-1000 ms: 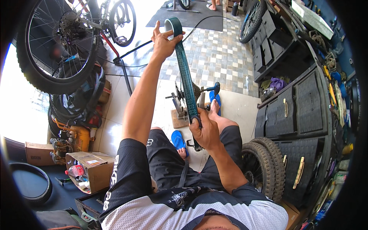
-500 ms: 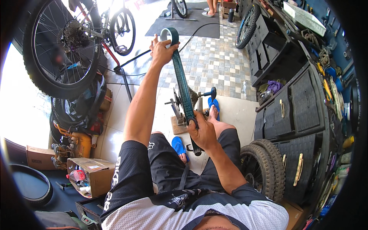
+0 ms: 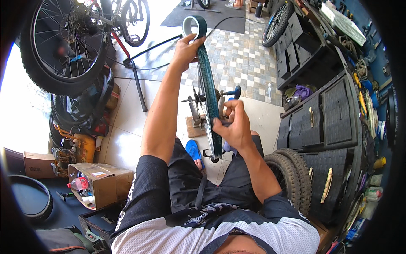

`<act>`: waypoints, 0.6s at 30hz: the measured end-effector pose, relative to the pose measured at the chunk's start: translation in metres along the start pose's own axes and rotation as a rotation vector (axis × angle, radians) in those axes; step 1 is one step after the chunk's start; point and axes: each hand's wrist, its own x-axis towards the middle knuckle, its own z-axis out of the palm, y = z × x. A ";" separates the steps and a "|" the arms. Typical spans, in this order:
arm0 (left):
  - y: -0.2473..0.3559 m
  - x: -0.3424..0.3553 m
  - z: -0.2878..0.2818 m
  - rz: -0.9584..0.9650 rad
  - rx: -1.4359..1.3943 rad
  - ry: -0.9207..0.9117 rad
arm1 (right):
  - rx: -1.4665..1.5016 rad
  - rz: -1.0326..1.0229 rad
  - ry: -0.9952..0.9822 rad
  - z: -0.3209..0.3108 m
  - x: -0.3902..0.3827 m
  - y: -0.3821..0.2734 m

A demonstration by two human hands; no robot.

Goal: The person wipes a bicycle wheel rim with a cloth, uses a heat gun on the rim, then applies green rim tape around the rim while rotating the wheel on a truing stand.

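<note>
A roll of green tape point(image 3: 202, 26) is gripped in my left hand point(image 3: 186, 54), fingers closed round its lower edge. From the roll a green tape strip point(image 3: 206, 72) runs down along a bicycle wheel rim point(image 3: 207, 112), seen nearly edge-on. This wheel sits in a metal truing stand point(image 3: 195, 111) on a wooden base point(image 3: 194, 127). Beside the lower rim is my right hand point(image 3: 236, 129), its thumb at the taped surface and its fingers curled. Something dark shows between that thumb and the fingers, too unclear to name.
A bicycle point(image 3: 67, 46) stands at the left, above a box of bottles point(image 3: 105, 186) and an orange compressor point(image 3: 84, 148). Loose tyres point(image 3: 292, 178) lean by black drawers point(image 3: 334, 114) at the right. A blue slipper point(image 3: 193, 149) is near the stand.
My left hand and the tape roll have shifted slightly right. My right hand has moved up and right, from wrapping the rim to its side. Tape now covers the rim lower down.
</note>
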 end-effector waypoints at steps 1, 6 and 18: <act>-0.002 -0.004 0.002 0.016 -0.005 0.009 | 0.044 -0.024 0.021 0.003 0.009 0.002; -0.006 -0.027 0.007 0.095 0.009 0.090 | 0.181 -0.083 0.022 0.011 0.068 -0.012; -0.011 -0.069 0.020 0.242 -0.029 0.102 | 0.079 0.158 -0.077 0.011 0.158 -0.028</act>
